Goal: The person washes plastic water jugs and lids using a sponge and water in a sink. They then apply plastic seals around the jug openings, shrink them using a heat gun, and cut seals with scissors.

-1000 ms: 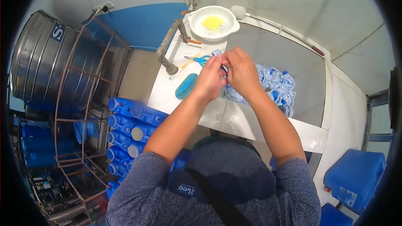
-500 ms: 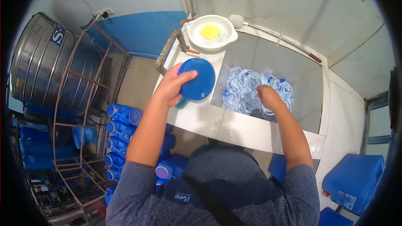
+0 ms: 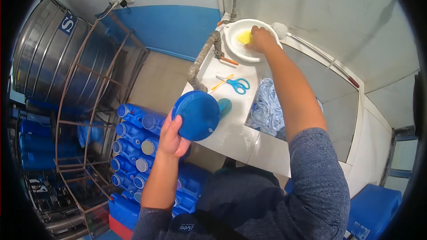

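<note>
White counter [image 3: 235,135] carries: white basin [image 3: 229,46] at far left corner; blue-handled scissors [image 3: 235,83] and yellow-handled tool [image 3: 219,86] near left edge; teal scrubber [image 3: 226,106] by near left corner; long-handled brush [image 3: 320,56] along far edge; blue-white looped bundle [image 3: 267,106] on its grey section.

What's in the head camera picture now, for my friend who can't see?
A left hand holds a round blue disc while the right hand reaches toward a yellow sponge in a white basin. Blue scissors lie on the white counter.
</note>
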`<state>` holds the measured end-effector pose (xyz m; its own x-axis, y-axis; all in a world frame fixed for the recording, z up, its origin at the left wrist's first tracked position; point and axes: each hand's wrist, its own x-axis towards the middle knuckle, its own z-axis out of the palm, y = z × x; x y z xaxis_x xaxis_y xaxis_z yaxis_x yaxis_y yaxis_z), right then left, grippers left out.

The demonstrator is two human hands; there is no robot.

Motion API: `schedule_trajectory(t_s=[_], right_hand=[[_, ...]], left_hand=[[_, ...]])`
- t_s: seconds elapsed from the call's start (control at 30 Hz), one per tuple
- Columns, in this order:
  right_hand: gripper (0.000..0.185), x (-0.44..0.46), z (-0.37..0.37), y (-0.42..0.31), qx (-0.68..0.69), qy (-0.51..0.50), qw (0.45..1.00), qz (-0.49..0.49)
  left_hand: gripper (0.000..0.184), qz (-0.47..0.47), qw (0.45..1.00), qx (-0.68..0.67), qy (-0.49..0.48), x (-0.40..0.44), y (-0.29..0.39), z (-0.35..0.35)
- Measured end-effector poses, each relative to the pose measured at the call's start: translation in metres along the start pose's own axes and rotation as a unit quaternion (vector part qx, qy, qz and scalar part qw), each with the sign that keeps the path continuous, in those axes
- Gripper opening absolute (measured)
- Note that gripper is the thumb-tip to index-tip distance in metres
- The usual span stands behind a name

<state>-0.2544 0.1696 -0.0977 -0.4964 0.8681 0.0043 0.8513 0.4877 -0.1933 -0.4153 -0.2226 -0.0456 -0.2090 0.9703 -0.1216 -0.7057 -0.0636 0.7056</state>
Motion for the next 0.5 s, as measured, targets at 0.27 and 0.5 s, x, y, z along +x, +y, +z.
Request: schedule_trajectory(t_s=[0.27, 0.5], right_hand=[[0.073, 0.005, 0.005, 0.002, 0.076, 0.005, 0.997, 0.003], [0.058, -0.165, -0.072, -0.005, 0.400, 0.102, 0.905, -0.096]], left_hand=[[0.058, -0.032, 0.999, -0.015, -0.002, 0.036, -0.018, 0.020], [0.098, -0.062, 0.996, -0.010, -0.059, 0.106, -0.050, 0.065]])
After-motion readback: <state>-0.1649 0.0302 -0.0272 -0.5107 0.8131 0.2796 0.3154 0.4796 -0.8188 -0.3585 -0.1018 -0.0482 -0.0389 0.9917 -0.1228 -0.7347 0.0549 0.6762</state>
